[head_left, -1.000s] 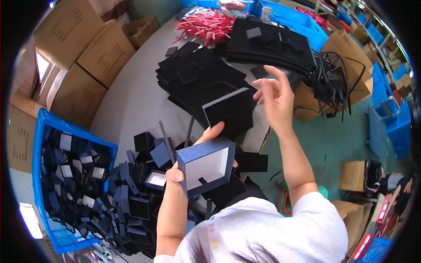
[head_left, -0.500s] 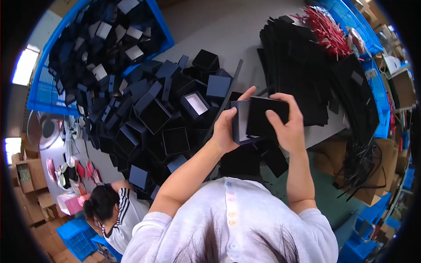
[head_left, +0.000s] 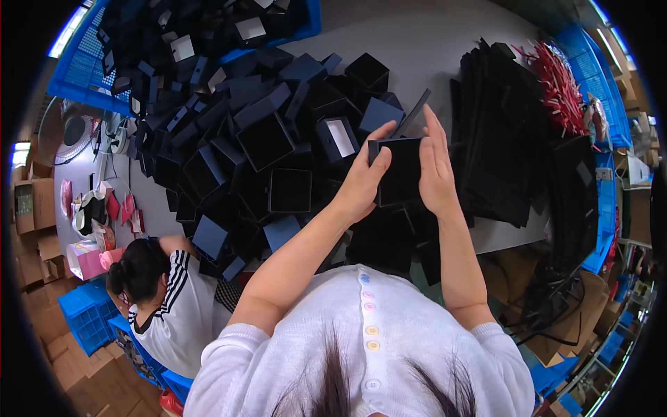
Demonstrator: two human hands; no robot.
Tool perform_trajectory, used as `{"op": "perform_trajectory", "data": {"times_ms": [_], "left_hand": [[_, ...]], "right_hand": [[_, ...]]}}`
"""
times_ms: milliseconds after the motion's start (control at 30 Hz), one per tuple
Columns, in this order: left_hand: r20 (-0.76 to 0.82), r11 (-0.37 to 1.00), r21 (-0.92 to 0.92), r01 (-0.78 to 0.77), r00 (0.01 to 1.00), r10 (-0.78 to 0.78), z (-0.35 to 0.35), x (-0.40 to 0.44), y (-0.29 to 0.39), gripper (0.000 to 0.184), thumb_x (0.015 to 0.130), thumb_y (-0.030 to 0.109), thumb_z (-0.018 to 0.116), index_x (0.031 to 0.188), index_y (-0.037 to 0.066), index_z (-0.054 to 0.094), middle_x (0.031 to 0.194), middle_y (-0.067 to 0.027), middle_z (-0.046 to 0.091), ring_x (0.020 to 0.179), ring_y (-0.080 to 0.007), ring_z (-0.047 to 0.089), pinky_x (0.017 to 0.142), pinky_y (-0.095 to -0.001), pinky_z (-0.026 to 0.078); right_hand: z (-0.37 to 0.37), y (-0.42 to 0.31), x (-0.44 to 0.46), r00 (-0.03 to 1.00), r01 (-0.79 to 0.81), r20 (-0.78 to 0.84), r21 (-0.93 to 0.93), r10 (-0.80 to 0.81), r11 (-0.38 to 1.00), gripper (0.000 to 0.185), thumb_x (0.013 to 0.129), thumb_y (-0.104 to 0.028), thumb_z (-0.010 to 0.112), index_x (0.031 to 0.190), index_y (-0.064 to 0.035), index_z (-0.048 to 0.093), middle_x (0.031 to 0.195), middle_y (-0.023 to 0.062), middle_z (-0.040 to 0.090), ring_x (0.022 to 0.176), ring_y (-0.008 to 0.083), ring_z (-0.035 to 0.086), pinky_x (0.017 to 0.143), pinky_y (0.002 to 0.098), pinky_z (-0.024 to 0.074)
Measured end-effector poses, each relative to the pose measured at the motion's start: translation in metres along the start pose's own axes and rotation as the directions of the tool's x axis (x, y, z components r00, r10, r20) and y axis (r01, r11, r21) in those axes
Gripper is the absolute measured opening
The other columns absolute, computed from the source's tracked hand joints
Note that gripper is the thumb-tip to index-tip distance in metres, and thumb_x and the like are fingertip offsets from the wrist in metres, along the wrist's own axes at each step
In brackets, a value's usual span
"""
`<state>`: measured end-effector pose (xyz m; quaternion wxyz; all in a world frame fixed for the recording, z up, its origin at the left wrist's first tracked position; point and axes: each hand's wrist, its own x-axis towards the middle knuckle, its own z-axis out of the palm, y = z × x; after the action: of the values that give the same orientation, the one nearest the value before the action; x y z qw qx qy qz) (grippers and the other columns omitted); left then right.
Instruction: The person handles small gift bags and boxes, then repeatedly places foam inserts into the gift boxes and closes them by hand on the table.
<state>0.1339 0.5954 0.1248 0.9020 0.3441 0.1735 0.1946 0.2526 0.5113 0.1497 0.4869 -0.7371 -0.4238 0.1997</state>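
A small dark box [head_left: 401, 174] with a black face turned up is in front of my chest. My left hand [head_left: 363, 179] grips its left side, thumb on the near edge and fingers behind. My right hand [head_left: 438, 170] lies along its right side, fingers stretched out and close together. Beside my left hand is a heap of dark navy boxes [head_left: 290, 190], some showing black insides. One box with a white inside [head_left: 340, 137] lies near my left fingers. To the right of my right hand lies a stack of black sheets [head_left: 497, 139].
A blue crate [head_left: 313, 21] full of boxes stands at the back left. Red strips [head_left: 556, 87] lie at the right by another blue crate [head_left: 603, 90]. At the lower left, a person [head_left: 177, 306] in a white shirt leans at the grey table [head_left: 410, 35].
The black piece that my right hand pinched over the box, with pale inside showing, now sits in it. My right fingers have straightened along the box's side. The view has shifted.
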Motion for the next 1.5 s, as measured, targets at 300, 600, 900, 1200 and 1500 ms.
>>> {"op": "perform_trajectory", "data": {"times_ms": [300,600,900,1200,1500], "left_hand": [[-0.345,0.768,0.634,-0.094,0.854,0.389,-0.062,-0.049,0.104,0.041,0.083,0.003,0.063,0.123,0.008,0.057,0.111,-0.0106,0.060,0.097,-0.0183,0.062,0.082,-0.0282,0.055],[0.020,0.034,0.995,-0.088,0.548,0.836,-0.089,-0.046,0.128,0.035,0.082,0.011,0.068,0.115,0.000,0.059,0.114,-0.0144,0.059,0.105,-0.0263,0.058,0.089,-0.0352,0.047],[-0.193,-0.402,0.872,0.279,0.951,0.242,-0.095,0.064,0.020,0.050,0.075,0.020,0.070,0.117,0.003,0.050,0.110,-0.0213,0.054,0.080,-0.0419,0.064,0.067,-0.0460,0.054],[-0.040,0.118,0.992,-0.040,0.796,0.604,-0.120,0.053,0.027,0.052,0.074,-0.006,0.058,0.125,0.000,0.051,0.111,-0.0198,0.057,0.087,-0.0311,0.063,0.078,-0.0365,0.051],[0.073,0.721,0.692,0.047,0.988,-0.133,-0.053,0.002,0.016,0.017,0.087,0.004,0.059,0.101,0.003,0.068,0.133,-0.0113,0.051,0.112,-0.0186,0.055,0.092,-0.0284,0.045]], "right_hand": [[-0.029,0.081,-0.005,0.969,-0.229,0.081,-0.075,0.235,0.970,0.040,0.085,-0.016,0.064,0.121,-0.0039,0.052,0.116,0.0139,0.060,0.108,0.0228,0.057,0.091,0.0344,0.0461],[0.042,0.129,-0.054,0.990,-0.134,0.011,-0.188,0.138,0.973,0.038,0.081,-0.021,0.071,0.109,-0.0005,0.054,0.090,0.0214,0.064,0.085,0.0383,0.063,0.074,0.0387,0.0499],[0.007,0.107,-0.022,0.877,-0.310,-0.059,0.687,0.476,0.657,0.058,0.096,-0.016,0.055,0.146,-0.0015,0.028,0.139,0.0100,0.045,0.127,0.0168,0.043,0.105,0.0271,0.0328],[0.009,0.094,-0.009,0.838,-0.397,-0.117,0.538,0.533,0.744,0.074,0.095,-0.028,0.059,0.146,0.0073,0.019,0.148,0.0193,0.032,0.137,0.0225,0.031,0.113,0.0328,0.0208],[0.031,0.083,-0.025,0.887,-0.232,-0.261,0.460,0.380,0.857,0.031,0.096,-0.022,0.057,0.112,0.0041,0.051,0.103,0.0082,0.061,0.095,0.0118,0.056,0.082,0.0254,0.0450]]}}
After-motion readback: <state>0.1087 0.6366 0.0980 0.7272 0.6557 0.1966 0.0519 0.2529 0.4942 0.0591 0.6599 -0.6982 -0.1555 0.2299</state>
